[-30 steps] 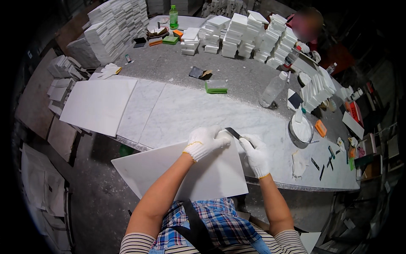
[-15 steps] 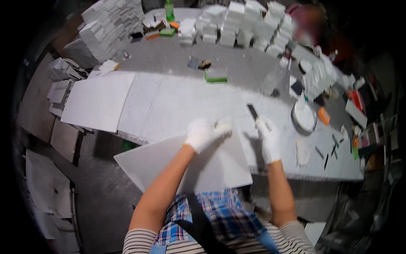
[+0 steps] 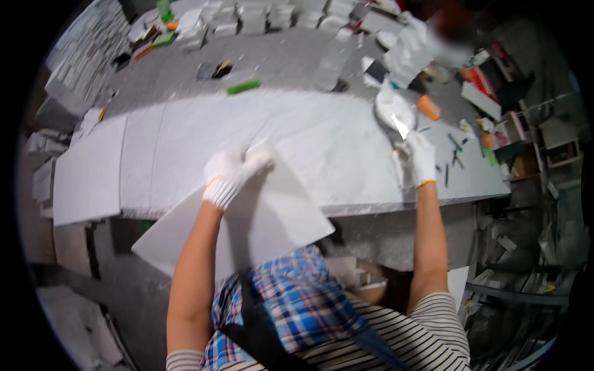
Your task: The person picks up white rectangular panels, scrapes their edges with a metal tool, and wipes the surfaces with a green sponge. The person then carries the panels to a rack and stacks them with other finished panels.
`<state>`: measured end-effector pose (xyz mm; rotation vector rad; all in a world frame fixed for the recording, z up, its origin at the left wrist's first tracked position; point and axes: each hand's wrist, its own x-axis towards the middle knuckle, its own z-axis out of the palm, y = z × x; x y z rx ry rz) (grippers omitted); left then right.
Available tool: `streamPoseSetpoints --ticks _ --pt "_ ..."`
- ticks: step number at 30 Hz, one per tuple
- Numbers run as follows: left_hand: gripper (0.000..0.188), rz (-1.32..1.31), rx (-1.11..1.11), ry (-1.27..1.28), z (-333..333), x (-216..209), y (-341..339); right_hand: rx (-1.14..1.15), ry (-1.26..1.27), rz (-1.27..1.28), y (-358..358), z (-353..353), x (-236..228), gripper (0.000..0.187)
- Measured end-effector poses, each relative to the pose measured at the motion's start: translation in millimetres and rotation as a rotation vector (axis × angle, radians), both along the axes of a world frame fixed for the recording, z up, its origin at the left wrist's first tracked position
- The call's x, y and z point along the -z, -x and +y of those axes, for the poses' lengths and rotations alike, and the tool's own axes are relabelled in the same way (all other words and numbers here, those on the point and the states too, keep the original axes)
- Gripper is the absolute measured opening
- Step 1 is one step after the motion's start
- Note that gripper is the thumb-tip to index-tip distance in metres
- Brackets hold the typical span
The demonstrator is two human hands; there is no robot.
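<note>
Two hands, well apart: the gloved left hand [image 3: 234,174] sat at the top corner of a white stone slab [image 3: 284,198], the gloved right hand [image 3: 421,157] was out by a round pan [image 3: 378,119] of white paste [image 3: 396,106]. Clock taken in the picture plane, 12 away from the wearer.

Key relation: pan lay at 11 o'clock from the right hand, just off its fingertips. The flat blade [image 3: 401,127] in that hand had its long axis on the same line, tip toward 11, overlapping the pan's near side in view. Touching paste or above it: couldn't tell, glare and blur.

Right hand was clearly nearer; left sat well off at 8 o'clock from the pan. Slab was at 8 from the right hand, over the near edge of the bench [image 3: 297,136], running back to the plaid apron [image 3: 291,278].

Grip: right, narrow pinch on the blade, handle hidden. Left, fingers on the slab; couldn't tell if hooked under or only pressing.

Nearby: orange block [image 3: 428,107] at 12 from the right hand, black strips [image 3: 447,175] at 3 to 4.
</note>
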<state>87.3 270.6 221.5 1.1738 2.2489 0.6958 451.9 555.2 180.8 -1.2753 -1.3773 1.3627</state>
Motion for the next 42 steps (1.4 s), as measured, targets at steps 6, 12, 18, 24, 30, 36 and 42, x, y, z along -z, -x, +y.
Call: streamPoseSetpoints --ticks 6,12,18,24,30,36,42 --pt "0.052 0.057 -0.062 0.063 -1.0 -13.3 -7.9 0.102 -0.116 -0.153 -22.6 42.8 12.2 0.021" --pt "0.051 0.022 -0.062 0.024 -4.4 -13.0 -7.2 0.114 -0.079 -0.339 -6.6 59.7 15.3 0.021" --pt "0.052 0.053 -0.055 0.016 -5.7 -8.1 -5.1 0.121 0.051 -0.227 6.8 66.6 22.2 0.015" --pt "0.056 0.064 -0.056 0.033 -4.2 -10.2 -5.8 0.109 0.047 -0.17 1.6 71.4 25.4 0.014" --pt "0.062 0.051 -0.031 0.043 -0.3 -8.7 -6.2 0.088 0.057 -0.129 1.9 46.4 7.4 0.019" --pt "0.062 0.107 -0.011 0.089 -6.2 -10.2 -2.5 -0.133 0.083 -0.026 55.8 -24.5 -8.0 0.023" --pt "0.06 -0.047 0.005 0.071 -5.8 -24.3 -5.1 -0.434 0.132 0.043 123.9 -118.9 -31.7 0.026"
